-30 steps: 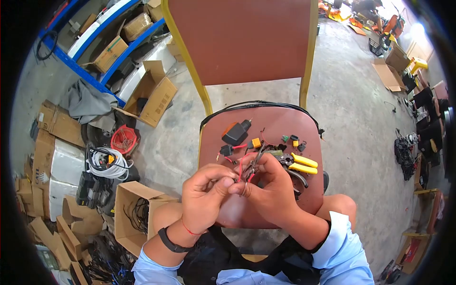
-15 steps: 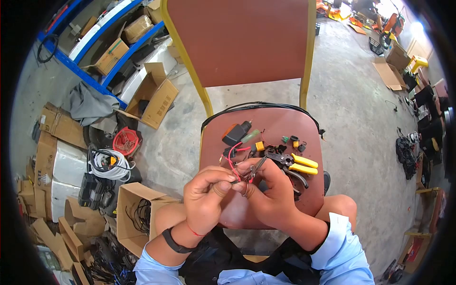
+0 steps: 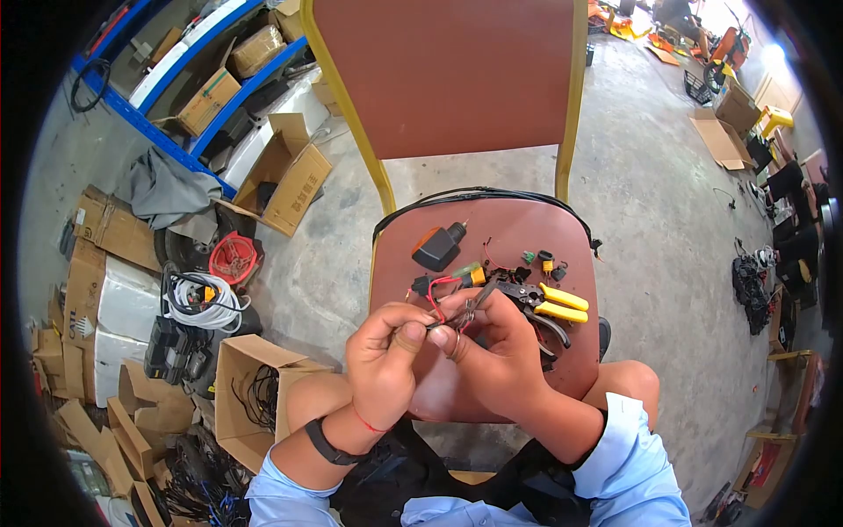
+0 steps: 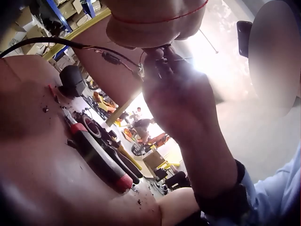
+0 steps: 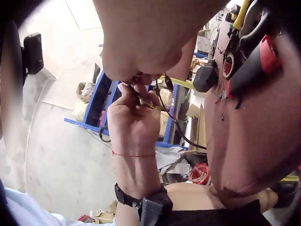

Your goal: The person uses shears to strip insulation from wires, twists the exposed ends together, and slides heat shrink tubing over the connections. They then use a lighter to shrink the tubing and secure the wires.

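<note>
Over the chair seat [image 3: 439,400], both hands meet fingertip to fingertip. My left hand [image 3: 379,356] pinches a thin red wire [image 3: 433,300] between thumb and fingers. Thumb and fingers of my right hand [image 3: 493,356] pinch the wires at the same spot. A slim dark metal piece [image 3: 479,300] sticks up at the right fingers; its kind cannot be told. The wire ends are mostly hidden by the fingertips. Beyond them lie a black connector [image 3: 421,285], a yellow connector [image 3: 477,277] and a black lamp with an orange lens [image 3: 439,246].
Yellow-handled wire strippers [image 3: 560,303] lie on the seat's right side, beside red-and-black pliers [image 4: 101,155]. Small connectors [image 3: 546,262] lie behind them. Black cable [image 3: 479,191] runs along the seat's back edge. An open carton [image 3: 250,386] stands at the left knee.
The red wire rose into a higher loop half a second ago and now sits lower, with the black connector by the lamp. Both hands stay together, shifting only slightly.
</note>
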Demonstrator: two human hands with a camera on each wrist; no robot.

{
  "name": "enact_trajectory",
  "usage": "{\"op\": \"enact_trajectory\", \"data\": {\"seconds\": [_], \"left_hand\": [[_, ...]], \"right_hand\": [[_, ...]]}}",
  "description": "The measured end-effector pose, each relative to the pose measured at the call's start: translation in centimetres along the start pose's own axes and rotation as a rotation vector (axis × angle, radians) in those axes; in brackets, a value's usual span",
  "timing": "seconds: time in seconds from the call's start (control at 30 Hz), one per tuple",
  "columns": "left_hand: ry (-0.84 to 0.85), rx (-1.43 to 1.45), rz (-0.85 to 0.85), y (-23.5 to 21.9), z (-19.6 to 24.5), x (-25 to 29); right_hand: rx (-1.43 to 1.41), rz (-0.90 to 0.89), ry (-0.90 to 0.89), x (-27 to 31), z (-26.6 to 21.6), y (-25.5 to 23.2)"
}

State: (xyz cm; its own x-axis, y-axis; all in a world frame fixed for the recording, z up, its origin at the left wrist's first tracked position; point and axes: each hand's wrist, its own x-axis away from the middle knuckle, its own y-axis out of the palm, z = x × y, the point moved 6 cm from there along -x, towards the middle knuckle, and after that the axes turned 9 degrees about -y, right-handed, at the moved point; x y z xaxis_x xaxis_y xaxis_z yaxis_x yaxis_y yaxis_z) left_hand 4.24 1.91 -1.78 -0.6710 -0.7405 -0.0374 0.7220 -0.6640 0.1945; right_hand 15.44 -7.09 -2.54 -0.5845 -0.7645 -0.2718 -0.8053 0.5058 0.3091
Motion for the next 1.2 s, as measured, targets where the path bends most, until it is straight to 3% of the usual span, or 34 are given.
{"op": "enact_trajectory", "data": {"seconds": [0.1, 0.23, 0.33, 0.43, 0.5, 0.7, 0.9, 1.03, 1.2], "left_hand": [[0.024, -0.029, 0.025, 0.0, -0.2, 0.0], [0.169, -0.302, -0.001, 0.4, 1.1, 0.7], [0.194, -0.305, 0.056, 1.0, 1.3, 1.1], [0.159, -0.205, 0.146, 0.6, 1.4, 0.1], [0.156, -0.178, 0.161, 0.4, 1.1, -0.2], [0.212, -0.481, 0.174, 0.9, 1.6, -0.2], [0.362, -0.924, 0.036, 1.8, 4.5, -1.1], [0.317, -1.009, -0.134, 1.1, 4.5, -1.2], [0.198, -0.937, -0.188, 0.1, 4.6, -1.3]], "right_hand": [[-0.123, 0.101, 0.044, 0.0, 0.3, -0.1], [-0.169, 0.203, 0.194, -0.5, 0.7, -1.5], [-0.086, 0.098, 0.122, -0.3, -0.5, -0.8], [0.023, 0.147, 0.005, 0.2, -1.1, -0.8], [0.008, 0.120, 0.023, 0.2, -1.0, -0.6], [0.068, 0.150, 0.021, 0.4, -0.8, -0.7], [0.127, 0.194, 0.016, 0.3, -0.8, -1.3], [0.488, 0.053, -0.121, -0.2, -2.1, -1.1], [0.605, -0.043, -0.221, -0.4, -2.6, -0.4]]}}
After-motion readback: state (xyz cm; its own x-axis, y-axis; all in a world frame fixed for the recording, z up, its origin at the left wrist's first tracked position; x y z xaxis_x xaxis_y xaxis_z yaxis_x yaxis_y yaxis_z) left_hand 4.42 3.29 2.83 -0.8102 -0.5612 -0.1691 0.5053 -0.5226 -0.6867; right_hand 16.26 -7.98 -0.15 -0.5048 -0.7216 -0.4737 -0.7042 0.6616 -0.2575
